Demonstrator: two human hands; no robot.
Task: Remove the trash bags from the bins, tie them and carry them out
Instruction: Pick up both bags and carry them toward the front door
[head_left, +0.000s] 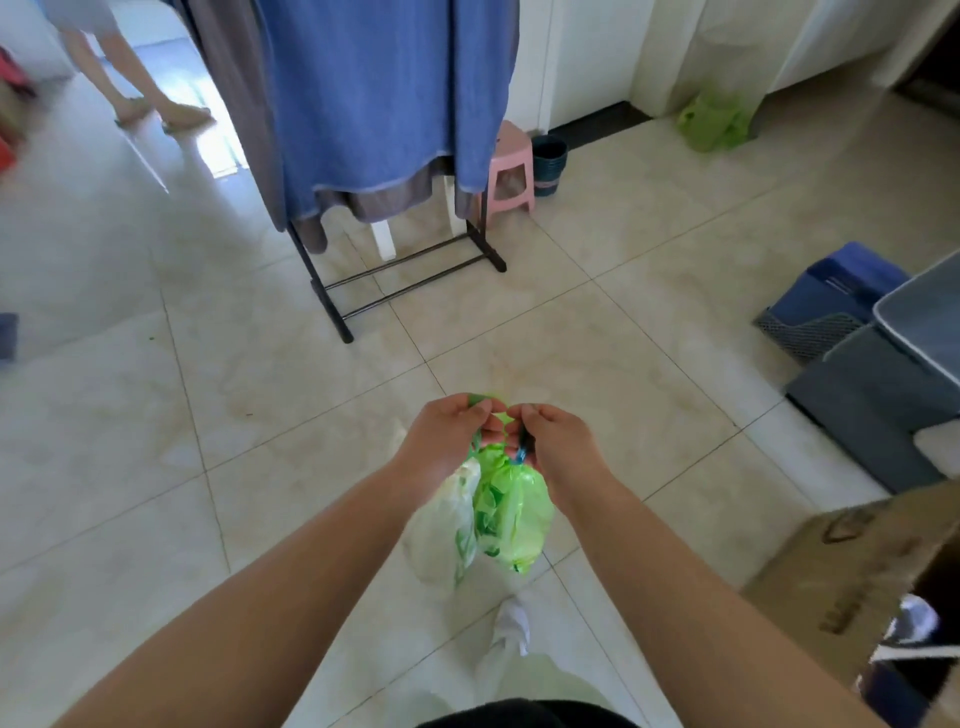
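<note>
A bright green trash bag (511, 512) hangs in front of me over the tiled floor, its gathered top pinched between both hands. A paler, whitish-green bag (441, 525) hangs against its left side. My left hand (447, 434) is closed on the left part of the bags' tops, and my right hand (553, 441) is closed on the right part, where a bit of blue shows. Far back stands a small dark bin (549, 163) by a pink stool (511, 169). Another green bag (714, 122) lies on the floor near the back wall.
A black drying rack (410, 270) draped with blue cloth stands ahead. Grey and blue containers (852, 312) sit at the right and a cardboard box (862, 566) at the lower right. A person's legs (130, 78) show at the top left.
</note>
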